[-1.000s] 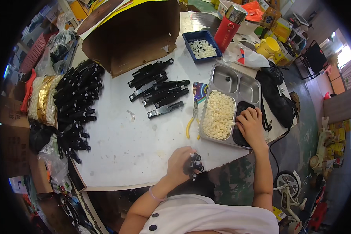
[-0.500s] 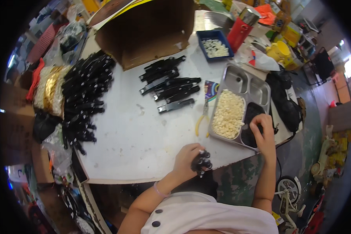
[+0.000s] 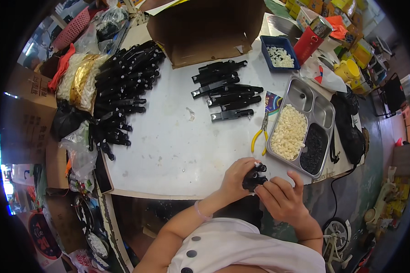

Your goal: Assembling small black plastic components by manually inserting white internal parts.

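My left hand (image 3: 235,179) is closed around a small bundle of black plastic parts (image 3: 255,176) with round ends, just over the table's near edge. A small white piece shows at one of the ends. My right hand (image 3: 283,198) meets the bundle from the right, thumb and fingers pinched at its lower end; whatever they hold is too small or hidden to name. Beyond it lies a steel compartment tray (image 3: 331,113), with cream-white pieces (image 3: 288,132) in one section and small black pieces (image 3: 312,148) in another. Yellow-handled pliers (image 3: 258,136) rest against the tray's left side.
Several black parts (image 3: 228,91) lie mid-table, and a large heap of them (image 3: 127,77) is at the left. An open cardboard box (image 3: 205,36) stands at the back. A blue bin (image 3: 280,53) of white pieces and a red flask (image 3: 309,43) are at the back right.
My right hand has left the tray's black-piece section and come to the bundle in my left hand. The whole view has shifted, so the table's things appear further right.
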